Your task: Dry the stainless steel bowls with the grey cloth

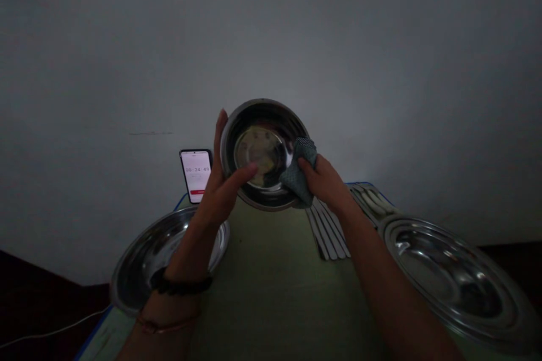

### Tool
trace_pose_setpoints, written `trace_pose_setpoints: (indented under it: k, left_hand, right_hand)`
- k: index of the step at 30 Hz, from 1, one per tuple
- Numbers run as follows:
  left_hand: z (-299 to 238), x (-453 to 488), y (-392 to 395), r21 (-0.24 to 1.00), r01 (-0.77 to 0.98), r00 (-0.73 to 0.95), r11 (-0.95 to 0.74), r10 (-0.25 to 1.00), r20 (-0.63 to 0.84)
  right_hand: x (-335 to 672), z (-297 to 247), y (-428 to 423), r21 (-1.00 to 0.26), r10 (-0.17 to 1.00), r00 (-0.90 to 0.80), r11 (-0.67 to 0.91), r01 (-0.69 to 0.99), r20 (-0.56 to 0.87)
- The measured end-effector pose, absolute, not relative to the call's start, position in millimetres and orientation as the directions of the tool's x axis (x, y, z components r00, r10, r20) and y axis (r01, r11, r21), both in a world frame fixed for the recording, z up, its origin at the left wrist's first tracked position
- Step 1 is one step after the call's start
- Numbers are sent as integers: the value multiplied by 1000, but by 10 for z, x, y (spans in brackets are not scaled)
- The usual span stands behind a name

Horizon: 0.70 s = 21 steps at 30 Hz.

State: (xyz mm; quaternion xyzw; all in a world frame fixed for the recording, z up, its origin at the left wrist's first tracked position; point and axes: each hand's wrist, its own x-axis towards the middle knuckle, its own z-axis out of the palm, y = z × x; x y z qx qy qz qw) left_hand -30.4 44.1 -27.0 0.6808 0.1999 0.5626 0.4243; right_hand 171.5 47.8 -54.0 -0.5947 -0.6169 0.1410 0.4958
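Note:
My left hand [222,189] holds a round steel bowl [262,149] up above the table, tilted with its inside toward me; the thumb lies inside it and the fingers wrap its left rim. My right hand [326,183] is closed on a grey-green cloth [300,172] pressed against the bowl's inner right side. A dark bead bracelet and a thin thread band sit on my left wrist.
A large steel plate [139,271] lies at the table's left edge, another steel plate [457,276] at the right. Several flat metal utensils [328,231] lie side by side behind my right arm. A phone [196,174] showing a timer leans on the wall. The greenish table [271,293] stretches between the plates.

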Motion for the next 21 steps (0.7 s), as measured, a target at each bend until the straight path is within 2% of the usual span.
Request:
trace_pose_setpoints:
  k: [3,5,9,11,14,16,18,21]
  left_hand:
    - [-295,-402,503,827,-294,345,-479,754,559]
    - [-312,-442,532,875,-309,439,-374,760,480]
    - [-308,-447,529,922,-316,534,-225,761,368]
    - [-293,-423,512,926,-326,505,-192,793,342]
    - [-275,-379,491,921,-343,408,-186,853,325]
    - [-267,-353,484,916,-357,362,-184,877,317]
    - [-257,-335,484,911,-375,330,-173,893,306]
    - [-232,-324,499,903,-404,259,-149,928,269]
  right_hand:
    - [1743,-499,444,-680,840,201,242,692,503]
    - [1764,-461,410,-626,835,177,232,745,520]
    - [1764,-392,357,-570,832,110,270,776,543]
    - [1740,-384,359,-595,775,162,314,739,610]
    - [1699,-415,398,-655,625,329,407,637,708]
    - [1679,-446,429,-641,555,370,443,626,745]
    - [1672,-468,447,-582,552,302,450,677,777]
    - [1702,-470,427,-473,652,50,494,729,757]
